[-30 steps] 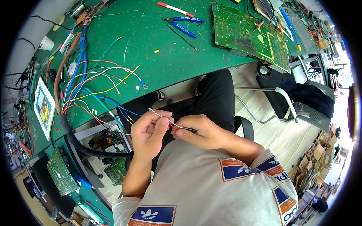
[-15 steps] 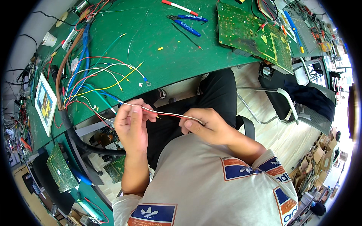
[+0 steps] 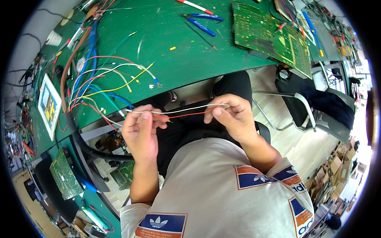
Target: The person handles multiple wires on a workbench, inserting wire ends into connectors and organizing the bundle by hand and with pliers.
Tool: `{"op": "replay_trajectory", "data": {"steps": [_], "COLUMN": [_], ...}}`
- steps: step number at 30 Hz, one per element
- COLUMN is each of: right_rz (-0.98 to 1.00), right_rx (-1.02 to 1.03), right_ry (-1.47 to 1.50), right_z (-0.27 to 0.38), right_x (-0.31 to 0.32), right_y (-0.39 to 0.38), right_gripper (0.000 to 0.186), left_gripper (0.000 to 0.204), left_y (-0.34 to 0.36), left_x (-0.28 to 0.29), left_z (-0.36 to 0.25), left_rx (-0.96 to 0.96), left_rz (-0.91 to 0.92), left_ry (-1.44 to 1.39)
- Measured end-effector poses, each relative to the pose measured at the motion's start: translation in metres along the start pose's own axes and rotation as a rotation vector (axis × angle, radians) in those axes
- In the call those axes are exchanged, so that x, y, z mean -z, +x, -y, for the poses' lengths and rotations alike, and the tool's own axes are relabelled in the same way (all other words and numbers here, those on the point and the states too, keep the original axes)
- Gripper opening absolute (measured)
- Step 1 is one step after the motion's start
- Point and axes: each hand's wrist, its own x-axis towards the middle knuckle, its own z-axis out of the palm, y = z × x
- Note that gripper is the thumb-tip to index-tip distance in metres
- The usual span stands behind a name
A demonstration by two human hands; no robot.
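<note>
Panel (image 3: 49,105): flat on the desk's far left edge
Loose wires (image 3: 107,79): fanned over the green desk (image 3: 178,59), ends near its front edge
Left hand (image 3: 139,129): grip pinching white wire (image 3: 186,109) and red wire (image 3: 186,116) at their left ends
Wires: stretched between both hands, above the lap, just below the desk edge
Right hand (image 3: 232,117): grip pinching the wires' right ends
Cutters (image 3: 202,22): blue-handled, well apart on the desk
Circuit board (image 3: 270,33): on the desk's right part
Chair (image 3: 309,107): right of the person, dark cloth on it

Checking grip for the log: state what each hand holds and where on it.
Both hands hold a thin white wire and a thin red wire stretched between them: left hand pinches their left ends, right hand their right ends.
</note>
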Motion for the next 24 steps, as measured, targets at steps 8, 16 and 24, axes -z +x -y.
{"op": "replay_trajectory", "data": {"steps": [8, 16, 24], "right_rz": [-0.033, -0.047, -0.048], "right_rx": [0.051, 0.092, 0.175], "right_ry": [0.025, 0.059, 0.051], "right_z": [-0.008, 0.0, 0.005], "right_x": [0.004, 0.001, 0.0], "right_y": [-0.001, 0.001, -0.001], "right_gripper": [0.016, 0.017, 0.018], "left_gripper": [0.016, 0.019, 0.016], "left_y": [-0.004, -0.011, -0.017], "left_x": [0.002, 0.002, 0.001], "left_z": [0.0, 0.007, 0.012], "left_rx": [-0.078, -0.034, 0.033], "left_rz": [0.09, 0.071, 0.085], "left_ry": [0.006, 0.104, 0.108]}}
